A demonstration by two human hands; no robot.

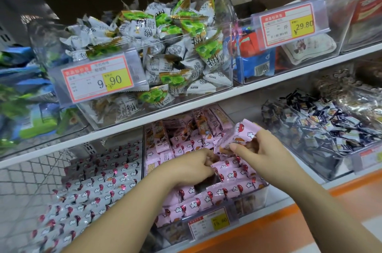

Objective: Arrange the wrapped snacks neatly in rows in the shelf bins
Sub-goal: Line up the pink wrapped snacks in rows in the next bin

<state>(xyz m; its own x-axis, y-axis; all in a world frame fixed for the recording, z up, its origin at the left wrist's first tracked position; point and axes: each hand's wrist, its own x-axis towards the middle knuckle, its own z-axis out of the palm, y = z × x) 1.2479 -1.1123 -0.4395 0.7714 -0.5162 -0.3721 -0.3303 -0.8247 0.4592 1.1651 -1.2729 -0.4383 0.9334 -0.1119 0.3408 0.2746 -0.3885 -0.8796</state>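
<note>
- Two bare hands work in a clear hard-plastic bin (265, 188) on the lower shelf, near the middle of the scene.
- The pink packets (233, 174) in it are glossy, pillow-shaped wrappers with crimped saw-tooth ends, printed with white clouds and dark-red balloons. Along the near side they lie overlapping in slanted rows. Toward the far side they stand and lean in a loose jumble.
- The right hand (262, 149) pinches one held packet (241, 135) between thumb and fingers, lifted and tilted above the rows at the bin's right side.
- The left hand (190, 167) reaches in just left of it, fingers curled down among the packets. I cannot tell whether they grip one.
- A price tag (213, 223) in a clear holder hangs on the bin's near wall, above an orange shelf edge (289, 221).
- To the left, silver-white packets (99, 186) with the same balloon print lie in tidy rows.
- To the right, a sloped clear bin holds small dark-blue sweets (320, 128) in a heap.
- A white shelf board (268, 83) overhangs the far part of the pink bin.
- On it stands a round-walled clear bin (226, 11) heaped with green-and-white crinkled pouches (165, 46), fronted by a tag reading 9.90 (99, 79).
- Farther right is a tag reading 29.80 (289, 25).
</note>
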